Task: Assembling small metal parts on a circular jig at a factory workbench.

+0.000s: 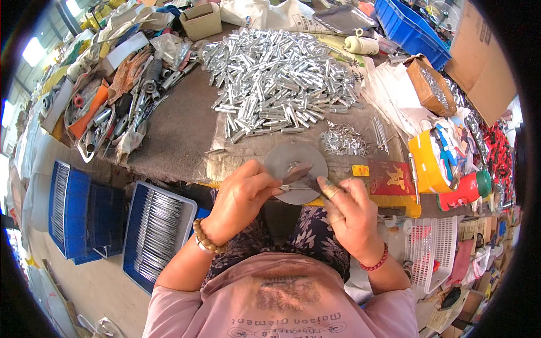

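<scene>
My left hand pinches the end of a thin, silvery metal piece between thumb and fingertips. It lies level over the near part of a round grey disc at the table's front edge. At the other end of the piece, my right hand is closed, slightly blurred. Something dark shows at its fingertips; I cannot make out what it is. A dark brownish patch marks the disc's middle. Beyond it spreads a large heap of shiny metal tubes. A small pile of tiny metal pins lies right of the disc.
Blue crates of neatly lined metal rods stand low at the left. Tools and gloves crowd the table's left side. At right are a yellow container, a red jar and a cardboard box. A white basket stands below.
</scene>
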`<state>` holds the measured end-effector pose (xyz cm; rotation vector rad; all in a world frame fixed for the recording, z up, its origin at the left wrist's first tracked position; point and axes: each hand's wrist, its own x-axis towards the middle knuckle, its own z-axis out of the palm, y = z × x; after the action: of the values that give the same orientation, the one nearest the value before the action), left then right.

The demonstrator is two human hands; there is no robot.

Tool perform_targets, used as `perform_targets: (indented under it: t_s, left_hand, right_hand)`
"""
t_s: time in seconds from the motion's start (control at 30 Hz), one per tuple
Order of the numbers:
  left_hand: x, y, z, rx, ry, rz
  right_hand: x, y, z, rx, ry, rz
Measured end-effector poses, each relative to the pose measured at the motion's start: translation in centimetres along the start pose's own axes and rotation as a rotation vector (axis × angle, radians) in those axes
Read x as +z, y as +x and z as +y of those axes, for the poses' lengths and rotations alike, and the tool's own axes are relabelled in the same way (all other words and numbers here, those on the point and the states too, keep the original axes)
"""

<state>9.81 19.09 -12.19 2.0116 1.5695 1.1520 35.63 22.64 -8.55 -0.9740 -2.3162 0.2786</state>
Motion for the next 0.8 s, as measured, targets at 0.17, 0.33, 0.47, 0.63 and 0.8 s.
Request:
perform_targets:
  t_s: [0.17,0.33,0.47,0.63,0.8]
  left_hand:
    - [-0.3,0.0,-0.4,0.003,-0.006,-0.026]
    - [-0.3,-0.4,-0.5,-0.025,-0.014,-0.016]
    - [-0.1,-0.7,-0.5,-0.007,-0.007,0.021]
    - [1.5,-1.8,1.0,0.052,0.048,0.228]
    - [2.9,-4.1,3.4,-0.525,-0.542,0.118]
  right_hand:
    - [0.2,2.2,1.5,0.099,0.104,-0.061]
    - [0.7,1.7,0.0,-0.121,-0.126,-0.118]
    - [1.4,0.0,-1.7,0.089,-0.006,-0.157]
    - [2.3,-1.2,-2.1,0.303,0.356,-0.268]
    - [2.5,-1.7,-3.1,0.584,0.647,-0.402]
